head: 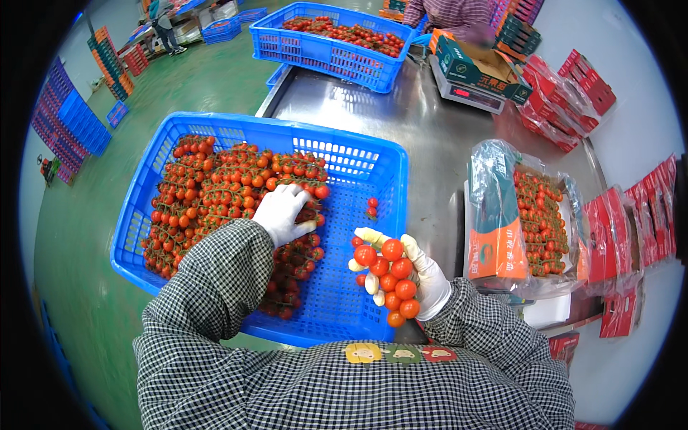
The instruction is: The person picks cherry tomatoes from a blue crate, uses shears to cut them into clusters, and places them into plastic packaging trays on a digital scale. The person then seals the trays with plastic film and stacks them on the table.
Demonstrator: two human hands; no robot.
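A blue plastic crate (344, 317) stands before me, with vine cherry tomatoes (215, 188) heaped over its left and middle. My left hand (284, 214), in a white glove, reaches over the right edge of the heap. Its fingertips are partly hidden among the fruit, so its grip cannot be told. A truss of red cherry tomatoes (392, 277) lies in my gloved right hand (430, 279), over the crate's right side. Two loose tomatoes (372, 207) rest inside the crate near its right wall.
A cardboard box lined with clear plastic (497, 231) holds tomatoes at right. Behind, another carton (478, 70) sits on a digital scale (467, 94) on the steel table (355, 115). A second tomato crate (333, 59) and a person (451, 16) are beyond. Wrapped red cartons (607, 231) line the right.
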